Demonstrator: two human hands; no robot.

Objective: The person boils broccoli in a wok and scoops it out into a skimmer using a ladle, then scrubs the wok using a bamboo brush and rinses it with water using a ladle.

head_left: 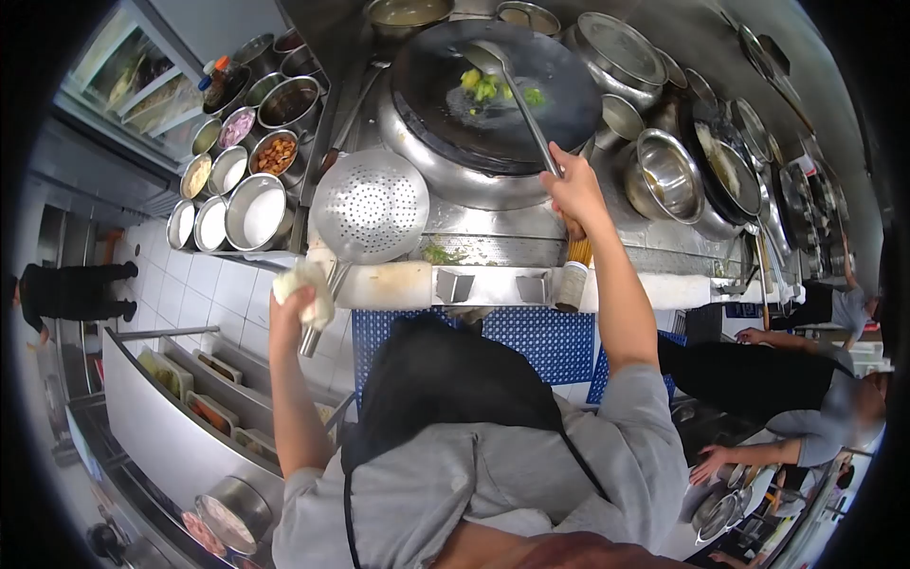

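My right hand grips the handle of a metal ladle. The ladle's bowl rests in a large dark wok, beside some yellow-green chopped vegetables. In my left hand, slightly blurred, is a bunched white cloth. A perforated skimmer lies at the stove's front left, its handle running down beside that cloth; whether my left hand touches the handle I cannot tell. Below my right forearm stands a bamboo brush with a wrapped end.
Metal pots of ingredients crowd the left side. Steel bowls and pans stand right of the wok. A rolled towel lines the stove's front edge. At right a co-worker reaches over a counter; another person stands far left.
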